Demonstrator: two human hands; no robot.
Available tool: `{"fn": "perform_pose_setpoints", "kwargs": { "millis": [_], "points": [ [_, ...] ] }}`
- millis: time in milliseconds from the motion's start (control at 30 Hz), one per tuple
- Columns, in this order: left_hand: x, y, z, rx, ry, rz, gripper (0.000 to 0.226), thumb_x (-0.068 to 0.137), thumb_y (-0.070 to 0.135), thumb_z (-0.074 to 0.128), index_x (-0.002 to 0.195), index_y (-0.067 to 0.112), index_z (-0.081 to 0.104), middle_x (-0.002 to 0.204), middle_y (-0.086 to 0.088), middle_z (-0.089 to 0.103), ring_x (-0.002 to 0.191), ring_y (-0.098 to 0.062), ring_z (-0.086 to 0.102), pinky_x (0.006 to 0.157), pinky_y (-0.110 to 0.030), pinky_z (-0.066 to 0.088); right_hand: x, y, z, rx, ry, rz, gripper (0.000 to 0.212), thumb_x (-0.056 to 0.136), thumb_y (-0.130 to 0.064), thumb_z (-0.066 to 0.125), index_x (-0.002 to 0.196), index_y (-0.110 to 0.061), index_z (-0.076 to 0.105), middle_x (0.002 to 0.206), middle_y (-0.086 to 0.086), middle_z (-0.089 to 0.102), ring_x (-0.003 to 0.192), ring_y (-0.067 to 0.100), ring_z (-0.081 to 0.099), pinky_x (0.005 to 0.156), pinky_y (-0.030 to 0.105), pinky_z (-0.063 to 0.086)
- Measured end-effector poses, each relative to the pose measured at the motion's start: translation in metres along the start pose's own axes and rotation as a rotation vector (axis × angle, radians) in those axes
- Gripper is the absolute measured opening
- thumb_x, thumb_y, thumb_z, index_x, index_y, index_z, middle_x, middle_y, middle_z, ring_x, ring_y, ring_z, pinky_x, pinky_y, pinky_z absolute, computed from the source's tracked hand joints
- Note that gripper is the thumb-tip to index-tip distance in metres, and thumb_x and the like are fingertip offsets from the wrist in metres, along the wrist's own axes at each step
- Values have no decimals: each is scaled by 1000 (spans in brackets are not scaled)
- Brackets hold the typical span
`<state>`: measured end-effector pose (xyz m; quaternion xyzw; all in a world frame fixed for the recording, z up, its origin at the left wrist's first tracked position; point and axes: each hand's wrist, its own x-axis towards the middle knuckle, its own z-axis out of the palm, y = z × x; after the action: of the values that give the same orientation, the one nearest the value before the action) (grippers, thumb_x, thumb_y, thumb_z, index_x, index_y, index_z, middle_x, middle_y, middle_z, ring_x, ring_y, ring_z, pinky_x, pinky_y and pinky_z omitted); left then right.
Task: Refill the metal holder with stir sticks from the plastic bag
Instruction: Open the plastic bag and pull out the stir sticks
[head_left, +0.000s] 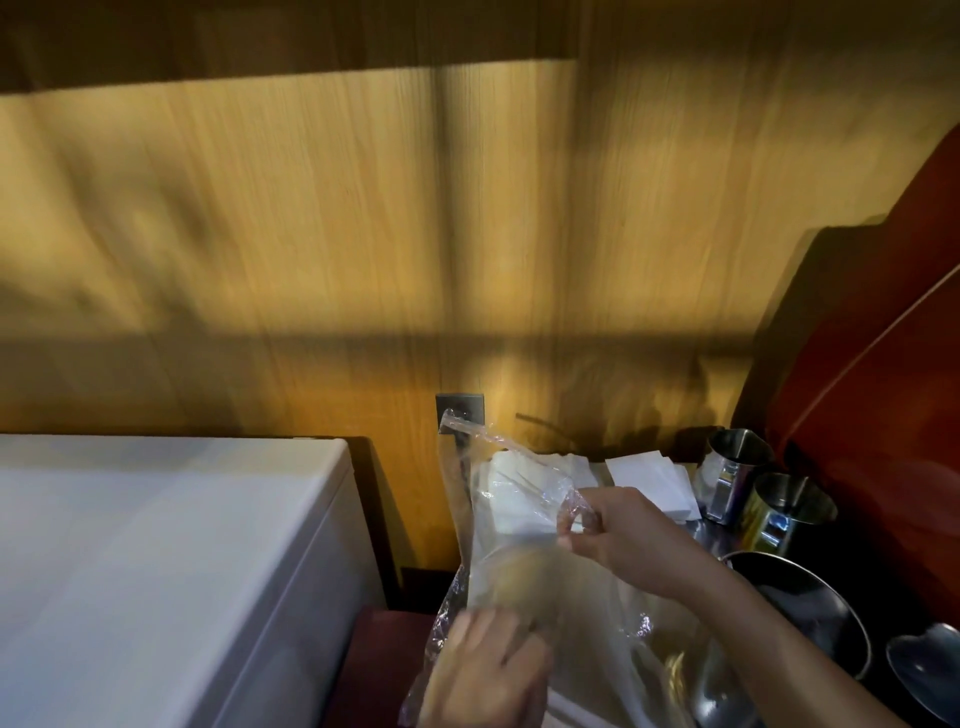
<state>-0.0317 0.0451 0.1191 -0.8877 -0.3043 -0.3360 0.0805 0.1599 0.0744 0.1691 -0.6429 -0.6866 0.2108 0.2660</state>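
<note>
Warm yellow-brown wood panelling (311, 234) fills the background, crossed by soft shadows, with a small grey wall plate (461, 408) low on it.

At bottom centre, a clear crinkled plastic bag (519, 545) is held up in the air between both hands, its top corner reaching up in front of the wall plate. Pale tan stir sticks (511, 577) show as a blurred bundle inside the bag's lower half; single sticks cannot be made out.

The right hand (623, 535) pinches a gathered fold of the bag's upper edge between thumb and fingers. The left hand (488, 670), blurred, is closed around the bag's lower part from the near side.

Just right of the bag at the bottom edge stands a shiny round metal holder (711, 691), seen partly through the plastic; what it contains cannot be told.

Behind the bag lie stacks of white paper napkins (649, 480). Further right stand two polished steel cups (769, 493), a dark round metal bowl (810, 603) and, at the frame edge, a dark red curved surface (883, 338). On the left sits a large white flat-topped cabinet (156, 561).
</note>
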Motion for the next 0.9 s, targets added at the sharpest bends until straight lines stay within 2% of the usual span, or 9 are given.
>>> {"fn": "perform_pose_setpoints", "kwargs": {
  "millis": [33, 133, 233, 367, 467, 600, 733, 833, 900],
  "points": [
    [6, -2, 1, -88, 14, 12, 14, 85, 20, 58, 88, 25, 71, 89, 2, 70, 81, -12, 57, 69, -22, 51, -1, -3, 0, -9, -8, -11, 30, 84, -20, 64, 62, -36, 52, 56, -13, 42, 56, -2, 39, 51, 16, 28],
    [46, -3, -13, 26, 22, 20, 61, 66, 24, 75, 122, 23, 50, 128, -5, 51, 109, -17, 49, 88, -32, 49, -3, -11, 0, -66, -43, -55, 35, 85, -21, 63, 61, -40, 46, 57, -16, 42, 54, -2, 41, 51, 14, 28],
    [82, -1, -33, 338, -142, 86, 88, 69, 40, 70, 141, 26, 20, 145, -9, 42, 135, -26, 34, 107, -41, 34, -5, -17, 1, -127, -70, -100, 9, 87, -26, 60, 81, -31, 55, 73, -12, 55, 64, 2, 51, 59, 15, 38],
    [97, -4, -31, 375, -389, 89, 53, 87, 26, 56, 132, 20, 30, 117, -5, 63, 124, -23, 48, 113, -45, -7, -12, -20, -7, -199, -66, -120, 30, 87, -27, 59, 67, -41, 41, 60, -17, 42, 54, 0, 43, 50, 15, 29],
    [101, -8, -30, 377, -467, 87, 19, 93, 22, 50, 110, 18, 53, 96, -4, 70, 100, -20, 61, 115, -45, -1, -17, -15, -9, -173, -51, -91, 12, 83, -30, 62, 81, -39, 54, 65, -16, 46, 65, 3, 44, 58, 18, 32],
    [102, -19, -32, 273, -449, -5, 14, 92, 16, 48, 95, 23, 61, 92, 1, 70, 95, -16, 60, 112, -38, 7, -22, -4, -13, -156, -26, 51, 49, 73, -50, 64, 117, -43, 44, 99, -24, 40, 104, 11, 30, 80, 31, 33],
    [101, -36, -41, 206, -352, -103, 17, 93, 23, 43, 92, 25, 60, 94, 5, 68, 91, -14, 57, 109, -33, 15, -29, 6, -22, -42, 38, 96, 19, 78, -32, 69, 86, -38, 53, 85, -18, 53, 84, 5, 49, 68, 19, 41],
    [100, -40, -42, 154, -391, -158, 17, 91, 28, 46, 106, 29, 53, 109, 5, 64, 101, -15, 53, 109, -37, 20, -30, 8, -22, 51, 101, 57, 29, 80, -17, 69, 62, -35, 54, 65, -11, 57, 64, -2, 51, 58, 13, 42],
    [100, -36, -42, 94, -451, -154, 41, 86, 39, 54, 125, 36, 38, 129, 7, 52, 120, -14, 41, 114, -42, 14, -29, 4, -21, 62, 145, 32, 30, 79, -17, 71, 61, -35, 55, 65, -12, 58, 64, -2, 53, 56, 12, 43]
  ]
}}
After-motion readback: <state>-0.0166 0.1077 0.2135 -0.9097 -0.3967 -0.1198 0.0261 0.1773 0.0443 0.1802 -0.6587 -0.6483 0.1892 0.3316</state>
